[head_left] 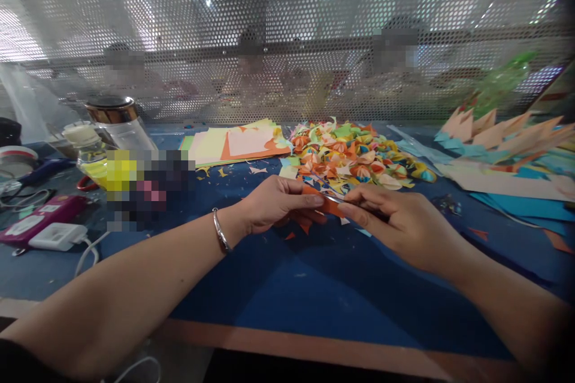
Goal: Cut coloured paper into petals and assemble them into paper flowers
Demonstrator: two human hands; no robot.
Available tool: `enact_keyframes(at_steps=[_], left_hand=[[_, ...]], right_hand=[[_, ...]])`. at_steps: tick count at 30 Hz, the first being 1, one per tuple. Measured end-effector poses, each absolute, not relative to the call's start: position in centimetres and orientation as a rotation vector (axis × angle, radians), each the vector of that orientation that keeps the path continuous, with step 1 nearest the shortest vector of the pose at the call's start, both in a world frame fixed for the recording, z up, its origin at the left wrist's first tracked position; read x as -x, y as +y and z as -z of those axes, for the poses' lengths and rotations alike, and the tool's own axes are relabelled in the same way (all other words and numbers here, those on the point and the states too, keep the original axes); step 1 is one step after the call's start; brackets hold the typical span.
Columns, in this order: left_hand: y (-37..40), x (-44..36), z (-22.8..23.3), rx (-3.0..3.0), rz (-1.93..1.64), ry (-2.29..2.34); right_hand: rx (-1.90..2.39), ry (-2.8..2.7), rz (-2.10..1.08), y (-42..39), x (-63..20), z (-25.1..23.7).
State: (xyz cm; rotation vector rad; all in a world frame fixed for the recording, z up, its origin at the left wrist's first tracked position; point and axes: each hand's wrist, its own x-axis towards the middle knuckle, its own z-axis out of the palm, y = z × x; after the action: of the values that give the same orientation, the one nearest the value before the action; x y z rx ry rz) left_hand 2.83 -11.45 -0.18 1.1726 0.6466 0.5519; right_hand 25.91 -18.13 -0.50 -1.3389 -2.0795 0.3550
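Left hand [274, 203] | right hand [395, 218] | both pinch flat orange paper [324, 203]

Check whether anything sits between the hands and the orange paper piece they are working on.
Nothing visible does. The left hand and right hand both already pinch the orange paper piece directly, above the blue table.

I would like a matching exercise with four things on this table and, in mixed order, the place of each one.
Things:
1. orange paper
2. bracelet
3. pile of folded paper pieces
4. flat paper sheets

Places:
A. on the left wrist
B. behind the hands, at centre
C. between the fingers of both hands
D. left of the pile, far side

Pairs: 1-C, 2-A, 3-B, 4-D
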Motion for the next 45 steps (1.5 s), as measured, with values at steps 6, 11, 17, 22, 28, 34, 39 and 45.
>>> enact_keyframes(at_steps=[6, 11, 17, 22, 28, 34, 39, 45], left_hand=[[-11.8, -3.0, -0.3, -1.170, -0.535, 0.667], [-12.2, -3.1, -0.9, -1.171, -0.511, 0.720], [-12.1, -3.1, -0.5, -1.180, -0.519, 0.722], [-12.0, -3.0, -0.5, -1.177, -0.514, 0.711], [-12.2, -3.1, -0.8, -1.182, -0.497, 0.726], [-12.3, -3.3, -0.9, -1.193, -0.493, 0.756], [-12.3, -3.2, -0.7, -1.208, -0.494, 0.740], [-12.1, -3.2, -0.5, -1.230, -0.478, 0.718]], right_hand=[[1.328, -2.075, -0.358, -18.1, -25.8, 0.5], [1.343, -2.091, -0.354, -18.0, -26.0, 0.7], [1.351, -2.110, -0.351, -18.0, -26.2, 0.9], [1.339, -2.109, -0.362, -18.0, -26.0, 0.6], [1.347, -2.097, -0.386, -18.1, -26.0, 0.6], [1.340, -2.113, -0.392, -18.0, -26.0, 0.6], [1.343, -2.118, -0.392, -18.0, -26.1, 0.6], [1.320, -2.122, -0.396, -18.0, -25.9, 0.6]])
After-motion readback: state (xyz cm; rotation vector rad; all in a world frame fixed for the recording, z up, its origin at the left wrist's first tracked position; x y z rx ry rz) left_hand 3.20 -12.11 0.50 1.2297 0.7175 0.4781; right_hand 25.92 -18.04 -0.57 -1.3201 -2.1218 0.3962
